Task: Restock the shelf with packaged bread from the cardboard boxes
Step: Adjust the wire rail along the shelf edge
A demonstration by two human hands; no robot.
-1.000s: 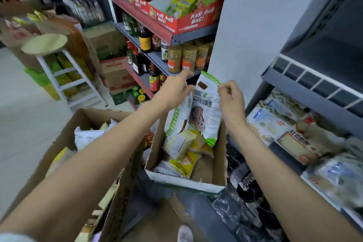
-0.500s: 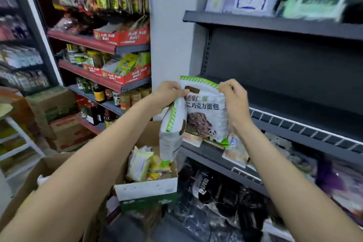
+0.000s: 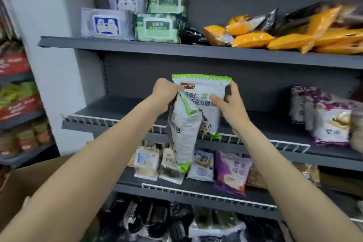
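Your left hand [image 3: 165, 92] pinches the top of one white-and-green chocolate bread bag [image 3: 183, 133], which hangs upright; your right hand [image 3: 228, 104] grips a second bag [image 3: 204, 92] just behind it. You hold both in front of the grey middle shelf [image 3: 117, 107], above its white wire front rail [image 3: 290, 144], left of the purple bread packs [image 3: 324, 120].

Pale wipe packs [image 3: 107, 23] and green wipe packs [image 3: 160, 25] are sitting stacked on the far top-left. Just right of them, orange snack bags [image 3: 253, 39] are lying in a heap. Dark packets [image 3: 157, 220] are filling the near bottom level. At far left, brown jars [image 3: 25, 137] are standing beneath red display cartons [image 3: 13, 65].
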